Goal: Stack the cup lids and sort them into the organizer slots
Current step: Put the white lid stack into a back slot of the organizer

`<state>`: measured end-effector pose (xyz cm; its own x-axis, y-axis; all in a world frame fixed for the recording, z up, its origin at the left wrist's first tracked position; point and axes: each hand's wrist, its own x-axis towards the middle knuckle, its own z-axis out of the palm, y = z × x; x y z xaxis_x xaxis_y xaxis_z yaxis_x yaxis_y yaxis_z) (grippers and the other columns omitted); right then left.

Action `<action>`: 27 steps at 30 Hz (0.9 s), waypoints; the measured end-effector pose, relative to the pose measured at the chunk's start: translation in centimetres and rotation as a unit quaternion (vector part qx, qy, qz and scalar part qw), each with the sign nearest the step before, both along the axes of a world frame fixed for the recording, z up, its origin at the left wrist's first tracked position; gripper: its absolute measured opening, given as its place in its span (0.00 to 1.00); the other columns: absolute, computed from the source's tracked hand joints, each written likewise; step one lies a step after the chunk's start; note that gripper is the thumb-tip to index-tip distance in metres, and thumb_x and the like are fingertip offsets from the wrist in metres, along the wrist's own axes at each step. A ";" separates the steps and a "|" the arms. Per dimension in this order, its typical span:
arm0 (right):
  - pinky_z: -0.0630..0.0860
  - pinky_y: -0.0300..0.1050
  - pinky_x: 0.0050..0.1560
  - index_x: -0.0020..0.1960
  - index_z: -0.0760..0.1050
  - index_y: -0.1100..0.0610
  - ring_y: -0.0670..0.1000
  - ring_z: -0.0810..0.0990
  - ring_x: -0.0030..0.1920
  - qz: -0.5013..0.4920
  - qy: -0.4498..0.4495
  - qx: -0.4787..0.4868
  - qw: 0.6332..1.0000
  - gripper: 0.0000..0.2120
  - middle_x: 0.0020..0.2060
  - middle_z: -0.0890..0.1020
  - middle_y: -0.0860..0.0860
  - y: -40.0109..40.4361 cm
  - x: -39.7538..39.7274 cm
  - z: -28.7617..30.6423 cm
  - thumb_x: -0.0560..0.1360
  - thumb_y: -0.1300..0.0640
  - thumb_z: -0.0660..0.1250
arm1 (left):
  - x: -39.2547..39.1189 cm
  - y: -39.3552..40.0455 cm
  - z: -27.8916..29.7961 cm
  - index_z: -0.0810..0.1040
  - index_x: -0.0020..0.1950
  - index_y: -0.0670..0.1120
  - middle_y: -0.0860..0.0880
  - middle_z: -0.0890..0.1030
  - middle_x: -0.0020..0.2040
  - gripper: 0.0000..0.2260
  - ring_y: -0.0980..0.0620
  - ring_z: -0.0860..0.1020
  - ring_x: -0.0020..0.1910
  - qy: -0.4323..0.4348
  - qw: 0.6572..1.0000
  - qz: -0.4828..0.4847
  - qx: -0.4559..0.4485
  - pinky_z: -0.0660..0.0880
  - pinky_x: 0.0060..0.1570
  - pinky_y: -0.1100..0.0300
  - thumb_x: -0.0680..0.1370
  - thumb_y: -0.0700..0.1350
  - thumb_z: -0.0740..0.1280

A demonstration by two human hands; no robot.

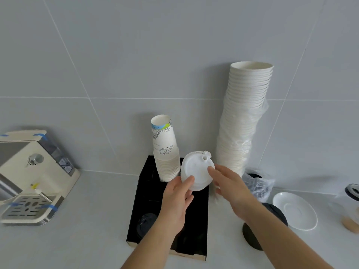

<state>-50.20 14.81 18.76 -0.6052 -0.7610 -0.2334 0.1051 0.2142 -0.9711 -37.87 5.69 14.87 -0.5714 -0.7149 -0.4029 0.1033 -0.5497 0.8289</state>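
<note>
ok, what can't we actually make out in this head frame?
- White lids: how many are stacked; only the top face shows.
- Right hand: fingers behind the lids, grip unclear.
- Organizer front slots: covered by both forearms; black on black.
- Black lids in bag: count blurred by plastic.
- Jar: cut off by the right edge.
- Coffee machine: cut off by the left edge.

There is a single view, from a wide-angle camera worn on the person's head. It looks forward and steeply down over the pale grey table (93,214) toward the grey tiled wall (136,55) behind it. It sits close: both forearms enter from the bottom edge, and straight tile seams bend near the frame's sides.
</note>
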 end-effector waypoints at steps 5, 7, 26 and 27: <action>0.79 0.52 0.55 0.50 0.79 0.45 0.53 0.82 0.51 -0.011 0.034 0.007 0.999 0.05 0.48 0.85 0.51 -2.8 -1.6 -0.7 0.78 0.54 0.67 | -2.3 -2.7 -0.7 0.71 0.69 0.46 0.47 0.80 0.60 0.31 0.50 0.77 0.61 -0.005 1.000 0.012 0.015 0.69 0.68 0.54 0.69 0.50 0.76; 0.78 0.55 0.59 0.46 0.79 0.46 0.52 0.80 0.46 -0.023 0.037 0.023 0.999 0.04 0.44 0.84 0.53 -3.8 -2.2 -1.6 0.78 0.54 0.67 | -2.8 -3.3 -1.3 0.73 0.67 0.46 0.47 0.81 0.60 0.33 0.51 0.77 0.61 -0.014 1.000 0.010 0.019 0.69 0.67 0.54 0.66 0.53 0.78; 0.72 0.43 0.40 0.47 0.81 0.54 0.49 0.77 0.37 -0.082 0.079 0.049 0.992 0.08 0.36 0.82 0.49 -7.6 -3.1 -6.1 0.78 0.53 0.65 | -6.3 -5.2 -3.5 0.79 0.53 0.54 0.55 0.82 0.53 0.10 0.58 0.77 0.52 -0.064 0.996 0.046 0.035 0.69 0.44 0.62 0.74 0.57 0.68; 0.72 0.42 0.39 0.47 0.81 0.54 0.49 0.78 0.38 -0.087 0.079 0.048 0.992 0.08 0.38 0.83 0.50 -7.7 -3.0 -6.1 0.78 0.53 0.65 | -6.3 -5.2 -3.7 0.79 0.54 0.54 0.55 0.82 0.55 0.13 0.57 0.77 0.54 -0.070 0.996 0.048 0.031 0.69 0.45 0.61 0.72 0.58 0.68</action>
